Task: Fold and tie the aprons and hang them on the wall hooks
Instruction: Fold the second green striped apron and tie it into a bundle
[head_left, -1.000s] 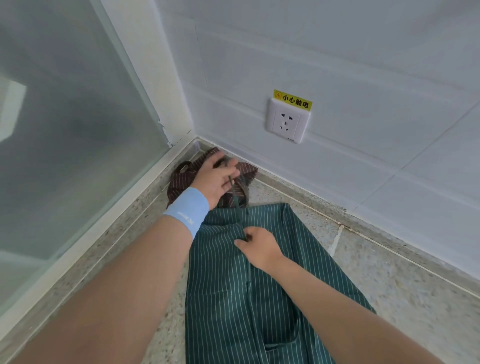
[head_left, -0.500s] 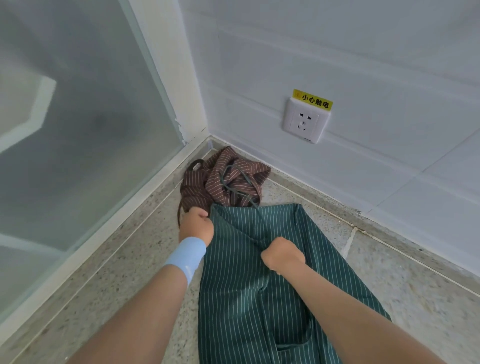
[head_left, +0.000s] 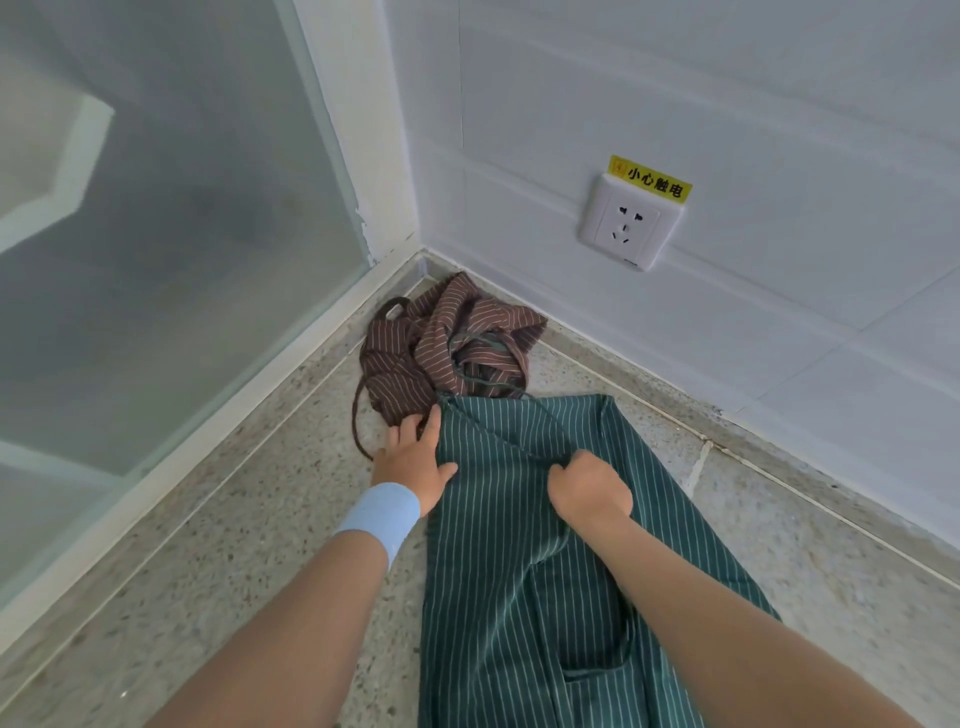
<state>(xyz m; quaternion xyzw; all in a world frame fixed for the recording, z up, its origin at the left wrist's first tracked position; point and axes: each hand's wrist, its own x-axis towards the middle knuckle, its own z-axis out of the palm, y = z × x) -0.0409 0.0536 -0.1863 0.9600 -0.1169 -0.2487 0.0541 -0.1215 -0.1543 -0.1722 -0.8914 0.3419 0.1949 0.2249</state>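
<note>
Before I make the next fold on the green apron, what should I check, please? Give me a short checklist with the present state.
1. The green apron lies spread on the floor: ok.
2. The right hand grips the cloth near the middle: ok, fingers curled on it.
3. The left hand is at the apron's left top edge: ok, fingers straight, only touching.
4. The green strap is free: not ok, it lies looped over the brown apron.
5. Brown apron apart from the green one: not ok, its crumpled heap touches the top edge.
6. Reach to the wall hooks: cannot tell, none in view.
</note>
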